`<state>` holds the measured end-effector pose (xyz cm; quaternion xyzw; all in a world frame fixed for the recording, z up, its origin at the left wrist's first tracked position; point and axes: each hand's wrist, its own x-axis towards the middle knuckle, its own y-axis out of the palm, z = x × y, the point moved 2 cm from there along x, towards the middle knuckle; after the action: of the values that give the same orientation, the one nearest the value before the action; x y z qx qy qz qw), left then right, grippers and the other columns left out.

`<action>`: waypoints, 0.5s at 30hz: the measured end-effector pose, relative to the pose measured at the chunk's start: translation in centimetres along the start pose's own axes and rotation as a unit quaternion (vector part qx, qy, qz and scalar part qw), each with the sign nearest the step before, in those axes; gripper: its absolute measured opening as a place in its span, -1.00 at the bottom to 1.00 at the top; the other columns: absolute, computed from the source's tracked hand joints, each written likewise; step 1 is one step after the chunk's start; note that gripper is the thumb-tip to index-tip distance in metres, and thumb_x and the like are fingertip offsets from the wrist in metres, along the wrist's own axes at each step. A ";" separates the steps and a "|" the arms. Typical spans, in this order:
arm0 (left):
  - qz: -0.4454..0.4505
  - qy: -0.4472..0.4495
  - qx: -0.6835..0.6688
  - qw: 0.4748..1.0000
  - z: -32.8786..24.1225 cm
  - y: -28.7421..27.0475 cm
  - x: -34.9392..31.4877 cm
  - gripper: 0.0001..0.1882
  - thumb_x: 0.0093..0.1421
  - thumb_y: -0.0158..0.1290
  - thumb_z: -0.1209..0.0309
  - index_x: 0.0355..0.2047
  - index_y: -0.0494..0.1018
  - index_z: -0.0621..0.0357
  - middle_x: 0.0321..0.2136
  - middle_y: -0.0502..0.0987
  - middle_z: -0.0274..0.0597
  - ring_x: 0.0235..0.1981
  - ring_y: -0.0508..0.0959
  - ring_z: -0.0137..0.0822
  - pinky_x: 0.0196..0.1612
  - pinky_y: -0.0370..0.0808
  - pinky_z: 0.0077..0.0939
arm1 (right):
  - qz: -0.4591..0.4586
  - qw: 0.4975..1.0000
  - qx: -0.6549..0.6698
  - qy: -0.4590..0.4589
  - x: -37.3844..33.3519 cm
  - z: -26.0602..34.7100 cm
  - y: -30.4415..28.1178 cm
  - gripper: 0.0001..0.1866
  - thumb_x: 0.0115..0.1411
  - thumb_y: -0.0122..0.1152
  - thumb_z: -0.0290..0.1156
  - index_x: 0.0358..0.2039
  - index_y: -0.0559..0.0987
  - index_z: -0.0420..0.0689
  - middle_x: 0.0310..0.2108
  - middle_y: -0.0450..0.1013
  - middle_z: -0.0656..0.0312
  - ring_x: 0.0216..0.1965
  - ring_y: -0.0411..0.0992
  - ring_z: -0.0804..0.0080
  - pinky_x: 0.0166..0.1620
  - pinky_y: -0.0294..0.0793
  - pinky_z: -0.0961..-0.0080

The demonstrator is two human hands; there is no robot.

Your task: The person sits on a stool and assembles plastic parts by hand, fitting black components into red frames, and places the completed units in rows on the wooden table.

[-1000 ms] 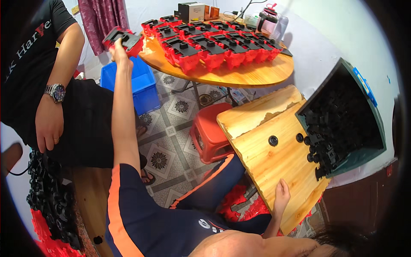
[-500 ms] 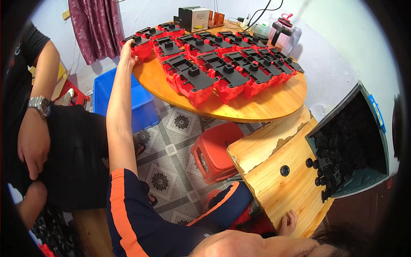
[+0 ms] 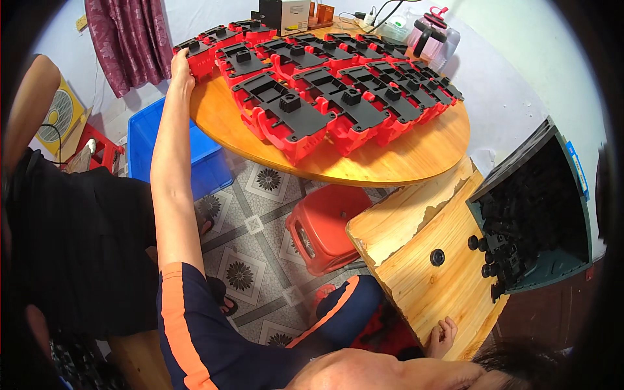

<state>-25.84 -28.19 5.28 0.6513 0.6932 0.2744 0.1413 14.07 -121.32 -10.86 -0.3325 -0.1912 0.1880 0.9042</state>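
Note:
My left arm stretches out to the far left of the round wooden table (image 3: 416, 168). There my left hand (image 3: 182, 73) is closed on the side of a red plastic housing with a black top plate (image 3: 200, 60), its fingers partly hidden. Several more red-and-black housings (image 3: 281, 110) stand close together in rows over the tabletop. My right hand (image 3: 442, 337) rests at the near edge of a wooden board (image 3: 416, 286), fingers loosely curled and apart, with nothing seen in them. A small black wheel-like ring (image 3: 437, 258) lies on that board.
A dark bin (image 3: 552, 279) lies tipped with black parts spilling onto the board. A red stool (image 3: 328, 221) and blue crate (image 3: 146, 146) are below the table. Another person (image 3: 78, 240) sits at left. A jug (image 3: 432, 36) and boxed device (image 3: 285, 16) stand at the back.
The view has shifted slightly, moving the table up and left. My left hand stays at the far-left housing. The other person's arm has lifted from their lap.

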 end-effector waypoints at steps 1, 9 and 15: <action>-0.006 0.000 0.005 1.000 0.1 0.3 -0.1 -0.76 0.24 0.01 0.28 -0.17 0.48 0.14 -0.32 0.61 -0.16 -0.38 0.62 -0.24 -0.28 0.58 -0.28 | -0.002 1.000 -0.002 0.002 -0.1 -0.1 0.0 -0.77 0.12 0.16 -0.60 -0.16 0.56 -0.24 0.07 0.33 0.13 -0.20 0.36 0.47 -0.23 0.34 0.64; -0.080 0.040 0.034 0.995 -1.2 1.6 -3.1 -0.80 0.22 0.01 0.31 -0.22 0.50 0.10 -0.39 0.61 -0.16 -0.46 0.62 -0.25 -0.36 0.60 -0.27 | -0.017 1.000 -0.012 -0.021 0.1 0.5 0.1 -0.78 0.14 0.16 -0.63 -0.17 0.55 -0.26 0.05 0.34 0.13 -0.16 0.37 0.44 -0.21 0.36 0.64; -0.124 0.107 0.077 0.983 -1.5 1.5 -2.2 -0.86 0.18 0.02 0.34 -0.29 0.48 0.09 -0.45 0.55 -0.24 -0.48 0.58 -0.32 -0.40 0.56 -0.35 | 0.003 0.999 -0.003 0.036 -0.1 1.4 -0.2 -0.78 0.13 0.16 -0.64 -0.17 0.55 -0.27 0.04 0.33 0.10 -0.13 0.38 0.40 -0.17 0.37 0.61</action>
<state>-25.24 -30.67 6.97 0.5357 0.7991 0.2686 0.0483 13.33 -120.80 -9.77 -0.3424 -0.1580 0.1777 0.9090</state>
